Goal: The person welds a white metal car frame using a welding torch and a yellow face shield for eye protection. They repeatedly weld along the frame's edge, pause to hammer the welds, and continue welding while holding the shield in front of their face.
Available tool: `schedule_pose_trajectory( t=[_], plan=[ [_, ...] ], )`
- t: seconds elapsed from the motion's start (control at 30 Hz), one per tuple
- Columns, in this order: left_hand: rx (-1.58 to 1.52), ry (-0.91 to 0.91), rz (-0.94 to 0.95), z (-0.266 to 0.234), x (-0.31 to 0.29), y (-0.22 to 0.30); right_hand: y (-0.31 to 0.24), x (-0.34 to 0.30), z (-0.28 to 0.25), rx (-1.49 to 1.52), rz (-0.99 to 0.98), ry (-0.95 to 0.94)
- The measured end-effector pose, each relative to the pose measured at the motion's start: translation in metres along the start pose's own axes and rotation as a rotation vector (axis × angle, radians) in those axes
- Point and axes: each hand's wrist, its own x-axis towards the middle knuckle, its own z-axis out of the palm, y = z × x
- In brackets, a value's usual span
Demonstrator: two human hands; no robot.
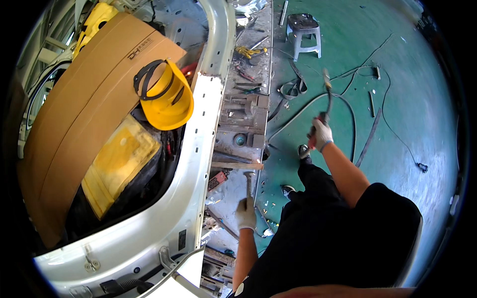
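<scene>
Chisel (249,183) stands upright on the grimy steel frame (233,188) beside the white car body (198,149), its tip near a flat bar (237,165) lying across the frame. Left hand (245,213), gloved, has its fingers closed around the lower shaft. Right hand (321,134), also gloved, is wrapped tight round the handle of a hammer (327,94) raised high over the green floor (407,99), well apart from the chisel. A sound blow probably calls for a steady shaft, fingers kept below the struck end, and a square, centred swing. Yellow face shield (166,99) rests on cardboard (84,114) inside the body; a stool (303,30) and cables (343,99) lie beyond.
</scene>
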Motion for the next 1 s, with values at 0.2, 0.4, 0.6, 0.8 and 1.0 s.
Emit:
schedule_pose_trajectory(
  t=[0.2, 0.4, 0.6, 0.8, 1.0],
  plan=[
    [0.224, 0.087, 0.342, -0.040, 0.081, 0.171, 0.031, 0.019, -0.105, 0.219, 0.179, 0.221],
    [0.391, 0.268, 0.482, -0.022, 0.212, 0.267, 0.045, 0.052, -0.112, 0.024, 0.245, 0.151],
    [0.427, 0.379, 0.565, -0.004, 0.288, 0.291, 0.018, 0.108, -0.074, -0.087, 0.335, 0.036],
    [0.555, 0.442, 0.568, 0.008, 0.296, 0.309, -0.006, 0.171, -0.050, -0.135, 0.425, -0.069],
    [0.550, 0.452, 0.537, 0.011, 0.300, 0.307, -0.019, 0.211, -0.024, -0.152, 0.433, -0.133]
  ],
)
